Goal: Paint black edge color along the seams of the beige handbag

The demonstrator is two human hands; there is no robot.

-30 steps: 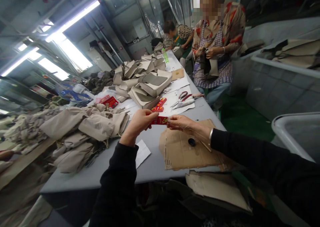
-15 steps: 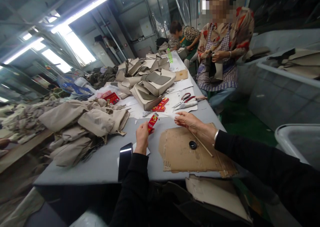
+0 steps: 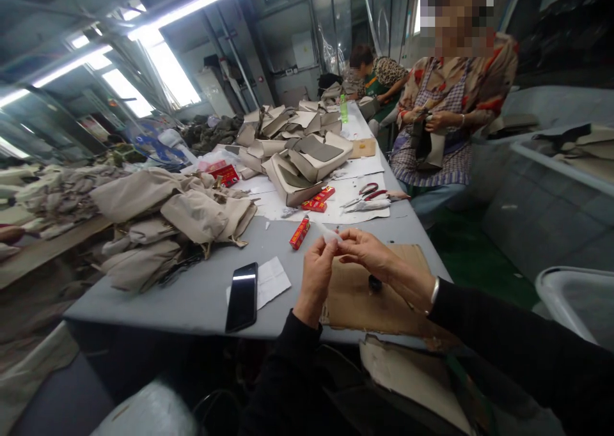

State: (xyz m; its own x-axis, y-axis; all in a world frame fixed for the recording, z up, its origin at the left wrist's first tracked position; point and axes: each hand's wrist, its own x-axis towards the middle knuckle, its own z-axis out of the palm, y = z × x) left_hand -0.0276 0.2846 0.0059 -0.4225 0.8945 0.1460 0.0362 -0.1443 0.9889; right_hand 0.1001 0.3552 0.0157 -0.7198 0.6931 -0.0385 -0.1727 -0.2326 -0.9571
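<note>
Between both hands, over the near part of the table, is a small white bottle with a pointed nozzle (image 3: 330,234). My left hand (image 3: 316,273) pinches it from the left. The fingers of my right hand (image 3: 367,250) close on it from the right and hide part of it. A small red box (image 3: 300,233) lies just beyond my left hand. Under my right hand is a brown cardboard sheet (image 3: 355,305), with a small round black object (image 3: 375,283) on it, partly covered by the hand.
A phone (image 3: 242,295) rests partly on white paper (image 3: 274,281). Farther off lie red boxes (image 3: 318,199), scissors (image 3: 368,192), folded beige pieces (image 3: 307,161) and a beige fabric pile (image 3: 192,212). At right, a co-worker (image 3: 441,116) handles a dark piece near grey bins (image 3: 566,186).
My left hand has let go of the red box, which now lies on the table, and has moved right to the white bottle. The view has shifted slightly left.
</note>
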